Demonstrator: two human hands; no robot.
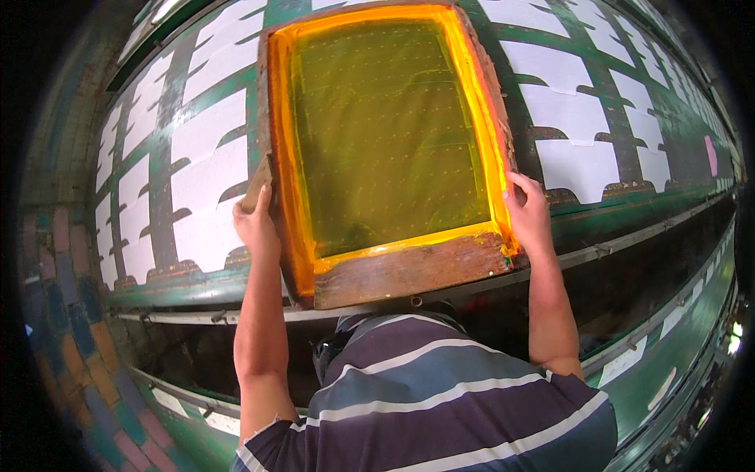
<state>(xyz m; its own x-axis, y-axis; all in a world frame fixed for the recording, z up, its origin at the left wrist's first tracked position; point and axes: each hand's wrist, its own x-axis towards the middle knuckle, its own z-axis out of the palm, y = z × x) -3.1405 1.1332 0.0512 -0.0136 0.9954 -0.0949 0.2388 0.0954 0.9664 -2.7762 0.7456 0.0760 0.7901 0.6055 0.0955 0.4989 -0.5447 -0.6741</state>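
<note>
A wood-edged mesh screen point(385, 141) was held at the near side of the green bench point(683, 161), with white cut sheets point(211, 173) laid out to its left and right. Its lower wooden rail point(409, 271) was turned toward the striped shirt point(440, 385); whether the frame was fully lifted or partly rested on the bench could not be told.

The left side was grasped by the fingers of the left hand point(258, 224), the thumb being laid along a small wooden piece point(257, 182) there. The right side, near its lower corner, was gripped by the fingers of the right hand point(528, 212) — the thumb was turned inward at the orange-yellow border point(484, 102).

The wooden surround was judged to be stiff and moderately heavy, awkward for its breadth rather than its weight. The mesh looked thin and taut, and was thought easily dented or torn, so pressure was best kept off it. The glossy border might have been slippery if wet. A hold on the bare wood of both sides — level and evenly shared — was judged soundest, with the chipped right edge best avoided.
</note>
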